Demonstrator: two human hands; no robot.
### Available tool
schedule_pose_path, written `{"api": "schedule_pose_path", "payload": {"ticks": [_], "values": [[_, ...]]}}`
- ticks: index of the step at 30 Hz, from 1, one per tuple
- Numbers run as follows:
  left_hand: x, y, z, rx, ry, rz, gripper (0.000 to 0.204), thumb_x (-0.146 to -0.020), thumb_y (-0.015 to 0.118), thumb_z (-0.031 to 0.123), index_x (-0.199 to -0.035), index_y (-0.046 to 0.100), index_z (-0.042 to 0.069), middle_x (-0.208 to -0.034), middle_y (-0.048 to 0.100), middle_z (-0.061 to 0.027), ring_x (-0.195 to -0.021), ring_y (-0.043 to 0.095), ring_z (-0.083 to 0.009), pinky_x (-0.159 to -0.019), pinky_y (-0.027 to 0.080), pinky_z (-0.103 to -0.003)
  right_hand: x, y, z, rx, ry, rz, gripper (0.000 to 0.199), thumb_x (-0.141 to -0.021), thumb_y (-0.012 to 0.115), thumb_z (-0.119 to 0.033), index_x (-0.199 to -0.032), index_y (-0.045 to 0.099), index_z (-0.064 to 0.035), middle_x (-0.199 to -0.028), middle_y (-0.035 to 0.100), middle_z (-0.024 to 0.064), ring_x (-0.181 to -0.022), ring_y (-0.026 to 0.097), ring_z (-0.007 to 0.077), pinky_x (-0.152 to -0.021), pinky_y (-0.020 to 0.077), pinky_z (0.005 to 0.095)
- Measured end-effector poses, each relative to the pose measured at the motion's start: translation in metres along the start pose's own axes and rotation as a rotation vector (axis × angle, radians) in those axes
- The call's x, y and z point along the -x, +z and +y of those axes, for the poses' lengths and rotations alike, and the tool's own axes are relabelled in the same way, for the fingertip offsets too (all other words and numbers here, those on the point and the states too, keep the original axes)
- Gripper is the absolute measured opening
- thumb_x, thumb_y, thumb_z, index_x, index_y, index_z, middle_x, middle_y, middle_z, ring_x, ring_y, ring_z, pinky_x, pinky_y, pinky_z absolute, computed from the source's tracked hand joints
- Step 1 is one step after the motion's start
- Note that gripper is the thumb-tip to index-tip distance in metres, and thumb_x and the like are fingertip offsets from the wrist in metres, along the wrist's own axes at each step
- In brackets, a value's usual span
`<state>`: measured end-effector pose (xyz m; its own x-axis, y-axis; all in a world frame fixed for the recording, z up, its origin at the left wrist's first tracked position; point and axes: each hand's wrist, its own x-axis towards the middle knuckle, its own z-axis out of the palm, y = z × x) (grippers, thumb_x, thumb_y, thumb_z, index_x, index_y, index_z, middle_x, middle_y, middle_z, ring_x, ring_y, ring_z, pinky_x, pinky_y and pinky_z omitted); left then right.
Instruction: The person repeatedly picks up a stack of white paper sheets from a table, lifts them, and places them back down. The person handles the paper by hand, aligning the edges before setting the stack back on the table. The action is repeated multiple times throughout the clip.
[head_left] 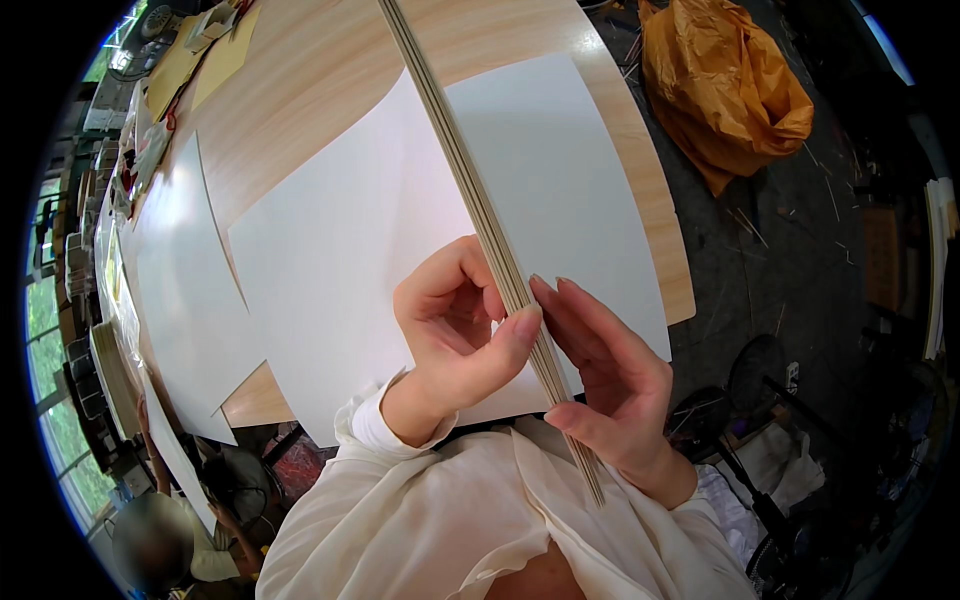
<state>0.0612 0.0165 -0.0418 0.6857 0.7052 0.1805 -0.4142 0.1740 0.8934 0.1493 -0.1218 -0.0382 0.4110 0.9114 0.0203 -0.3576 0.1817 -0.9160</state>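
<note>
A stack of thin pale strips or boards, seen edge-on, runs from the far edge of the view down toward my chest, above a large white sheet. I cannot tell how deep the stack is. My left hand is closed on its left side, thumb on the upper edges and fingers curled in. On the right side, my right hand holds the nearer part, its long fingers along the stack and its thumb across the edges near the close end.
More white sheets lie left on the wood-grain table. Yellowish boards sit at the far left. On the dark floor right of the table are an orange bag and black fans. Another person is at lower left.
</note>
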Motion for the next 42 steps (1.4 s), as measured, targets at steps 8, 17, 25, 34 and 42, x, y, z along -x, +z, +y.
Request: {"api": "schedule_pose_path", "payload": {"ticks": [8, 17, 25, 34, 42], "values": [[0.0, -0.001, -0.001, -0.007, -0.006, 0.017, 0.019, -0.078, 0.065, 0.0, -0.073, 0.047, 0.004, -0.075, 0.055, -0.0011, -0.067, 0.045, -0.0066, -0.059, 0.036, -0.021, -0.001, -0.001, 0.0, -0.054, 0.045, 0.023, 0.08, -0.075, 0.076, 0.001, -0.141, 0.033, 0.0104, -0.143, 0.043, 0.0231, -0.132, 0.044, 0.0287, -0.109, 0.0359, 0.0364], [0.0, -0.01, -0.012, -0.057, 0.047, -0.033, 0.015, -0.079, 0.058, -0.001, -0.072, 0.045, 0.001, -0.069, 0.05, -0.0011, -0.06, 0.041, -0.0066, -0.052, 0.032, -0.021, -0.005, -0.034, -0.021, 0.171, -0.099, 0.282, 0.078, -0.079, 0.069, 0.0, -0.145, 0.027, 0.0095, -0.148, 0.036, 0.0241, -0.137, 0.037, 0.0285, -0.113, 0.0271, 0.0368], [-0.002, -0.007, -0.006, 0.004, 0.004, -0.06, 0.01, -0.081, 0.054, -0.005, -0.074, 0.047, -0.003, -0.069, 0.053, -0.0039, -0.055, 0.058, -0.0102, -0.05, 0.049, -0.023, -0.014, -0.01, -0.073, 1.375, 0.045, -0.207, 0.086, -0.084, 0.072, -0.025, -0.145, 0.022, 0.0092, -0.143, 0.038, 0.0294, -0.138, 0.033, 0.04, -0.112, 0.0271, 0.0411], [-0.002, -0.002, -0.003, 0.045, 0.002, -0.033, 0.01, -0.082, 0.056, -0.005, -0.075, 0.049, -0.003, -0.071, 0.054, -0.0041, -0.056, 0.057, -0.0096, -0.048, 0.049, -0.022, -0.024, 0.002, -0.007, 0.119, 0.098, 0.016, 0.066, -0.087, 0.068, -0.004, -0.142, 0.034, 0.0078, -0.139, 0.048, 0.0199, -0.129, 0.047, 0.025, -0.107, 0.0376, 0.0354], [-0.002, -0.008, 0.01, 0.037, 0.094, -0.139, 0.017, -0.081, 0.059, -0.007, -0.07, 0.047, -0.001, -0.07, 0.055, -0.0064, -0.051, 0.055, -0.0099, -0.044, 0.044, -0.02, -0.02, 0.015, -0.014, -0.112, 0.126, 0.028, 0.064, -0.086, 0.067, 0.001, -0.141, 0.036, 0.0075, -0.139, 0.047, 0.0204, -0.129, 0.047, 0.027, -0.102, 0.0458, 0.0354]]}}
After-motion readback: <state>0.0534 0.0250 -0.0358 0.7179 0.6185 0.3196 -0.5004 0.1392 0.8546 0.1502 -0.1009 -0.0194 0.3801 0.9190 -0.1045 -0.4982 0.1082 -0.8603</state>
